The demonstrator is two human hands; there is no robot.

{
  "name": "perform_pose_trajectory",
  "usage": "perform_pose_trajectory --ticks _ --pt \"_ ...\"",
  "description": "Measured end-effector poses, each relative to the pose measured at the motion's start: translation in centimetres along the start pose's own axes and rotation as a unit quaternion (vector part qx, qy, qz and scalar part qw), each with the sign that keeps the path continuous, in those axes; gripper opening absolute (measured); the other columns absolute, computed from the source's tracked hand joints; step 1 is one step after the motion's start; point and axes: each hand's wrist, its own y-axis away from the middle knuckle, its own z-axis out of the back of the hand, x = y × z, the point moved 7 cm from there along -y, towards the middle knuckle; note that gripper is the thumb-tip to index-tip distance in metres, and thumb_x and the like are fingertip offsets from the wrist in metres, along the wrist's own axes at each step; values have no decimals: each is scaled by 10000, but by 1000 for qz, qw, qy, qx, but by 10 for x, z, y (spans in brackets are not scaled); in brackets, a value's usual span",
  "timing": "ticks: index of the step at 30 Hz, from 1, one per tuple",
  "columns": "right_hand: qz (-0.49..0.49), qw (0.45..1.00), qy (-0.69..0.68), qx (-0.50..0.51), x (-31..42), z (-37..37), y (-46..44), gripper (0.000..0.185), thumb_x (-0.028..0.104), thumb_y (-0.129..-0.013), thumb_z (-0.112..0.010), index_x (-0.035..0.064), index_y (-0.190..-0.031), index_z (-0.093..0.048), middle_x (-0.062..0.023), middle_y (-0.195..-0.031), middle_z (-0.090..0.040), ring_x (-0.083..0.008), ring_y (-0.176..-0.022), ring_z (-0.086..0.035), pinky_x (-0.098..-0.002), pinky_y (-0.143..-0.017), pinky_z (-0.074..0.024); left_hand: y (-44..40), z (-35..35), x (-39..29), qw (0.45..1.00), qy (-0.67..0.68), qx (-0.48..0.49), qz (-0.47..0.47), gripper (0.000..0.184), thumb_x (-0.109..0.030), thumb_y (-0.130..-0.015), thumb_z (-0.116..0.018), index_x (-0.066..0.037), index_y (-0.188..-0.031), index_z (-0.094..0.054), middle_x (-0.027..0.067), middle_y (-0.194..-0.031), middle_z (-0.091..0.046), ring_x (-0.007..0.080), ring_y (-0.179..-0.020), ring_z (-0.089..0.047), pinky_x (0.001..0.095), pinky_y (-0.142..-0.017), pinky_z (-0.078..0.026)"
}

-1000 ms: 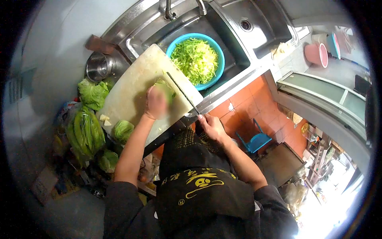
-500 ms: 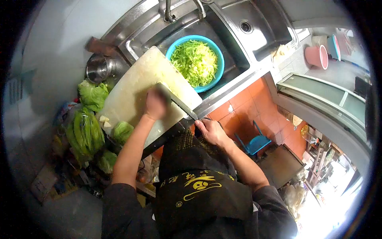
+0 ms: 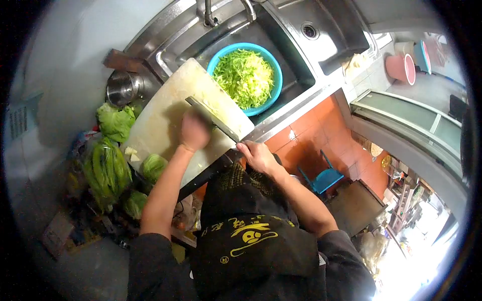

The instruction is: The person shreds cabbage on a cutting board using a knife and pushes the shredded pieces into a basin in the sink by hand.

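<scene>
My right hand (image 3: 258, 156) is closed round the handle of a wide-bladed knife (image 3: 213, 119), whose blade lies across the white cutting board (image 3: 160, 113). Beside the blade, my left hand (image 3: 194, 131) is on the board; its fingers are blurred and partly hidden by the knife. Pale green shreds (image 3: 213, 106) lie on the far side of the blade. Past the board's right edge, a blue basket (image 3: 279, 83) in the sink holds a heap of shredded greens (image 3: 244, 79). A piece of cabbage (image 3: 153, 168) sits at the board's near left edge.
A leafy head (image 3: 115, 122), bagged long green vegetables (image 3: 106, 170) and another cabbage (image 3: 135, 203) are left of the board. A metal bowl (image 3: 120, 88) stands behind them. The faucet (image 3: 211, 15) rises behind the sink (image 3: 296, 65). A blue chair (image 3: 326, 178) stands on the floor.
The knife has shifted left and turned, its blade now covering where the green cabbage showed under my left hand. My right hand has moved slightly left with it.
</scene>
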Motion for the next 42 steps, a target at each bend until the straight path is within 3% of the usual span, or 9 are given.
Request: perform_pose_trajectory --ticks 2,6,8,18,26,27,34,38,42 --pt "-7 1000 17 17 11 13 22 530 465 -1008 -505 -16 -829 -640 -289 -768 -641 -476 -781 -639 -530 -723 -507 12 -12 3 999 15 44 19 490 -257 -854 -579 -70 -1302 -511 267 -1324 -480 496 -1216 -445 634 -1029 -373" --pt "4 999 11 31 7 17 38 528 458 -1009 -507 -19 -826 -639 -282 -781 -647 -475 -781 -637 -530 -720 -508 -3 21 -11 996 -22 -75 -44 576 -331 -842 -573 -98 -1359 -471 230 -1343 -485 454 -1252 -445 644 -1024 -373" --pt "-4 999 5 41 4 16 35 531 459 -1012 -501 -20 -830 -641 -283 -788 -649 -472 -785 -638 -528 -722 -508 -10 26 -11 999 -25 -36 -21 352 -214 -782 -621 -54 -1094 -656 168 -1165 -621 366 -1115 -563 501 -985 -438" --pt "-71 993 -71 66 -25 -24 -30 590 496 -1034 -435 -35 -899 -655 -261 -728 -645 -426 -727 -670 -502 -722 -514 -12 26 -9 999 -24 -24 19 440 -164 -755 -613 -29 -1171 -577 214 -1253 -516 419 -1154 -497 533 -999 -442" --pt "-3 999 -27 20 0 2 12 549 464 -1024 -474 -35 -866 -639 -291 -816 -650 -465 -824 -646 -516 -731 -506 3 15 -2 996 30 -85 22 466 -142 -769 -603 -18 -1215 -550 233 -1268 -517 442 -1175 -485 531 -987 -446" --pt "1 999 -15 29 4 9 22 546 464 -1022 -481 -34 -858 -634 -291 -809 -648 -469 -815 -642 -520 -728 -503 3 9 -1 999 25 -30 22 472 -146 -754 -604 -7 -1203 -566 236 -1277 -518 462 -1135 -501 543 -991 -433" --pt "-14 998 -23 59 -1 -1 8 563 475 -1029 -458 -36 -876 -635 -285 -770 -640 -459 -788 -647 -516 -713 -501 -16 22 -5 999 7 14 30 347 -191 -775 -609 -19 -1074 -645 197 -1154 -606 385 -1081 -560 508 -986 -418" --pt "-74 992 -54 84 -14 -23 -29 610 504 -1036 -423 -51 -902 -637 -288 -733 -631 -451 -783 -660 -510 -723 -508 -17 27 -15 995 -77 -60 -34 300 -170 -791 -596 -14 -1041 -650 188 -1064 -619 365 -1048 -571 510 -984 -408" --pt "-74 994 -46 67 -29 -29 -35 564 478 -1034 -451 -46 -973 -651 -212 -785 -689 -345 -774 -683 -441 -751 -516 -17 32 -15 997 -25 -74 -29 362 -168 -803 -611 7 -1119 -620 208 -1138 -606 381 -1077 -569 506 -978 -437"
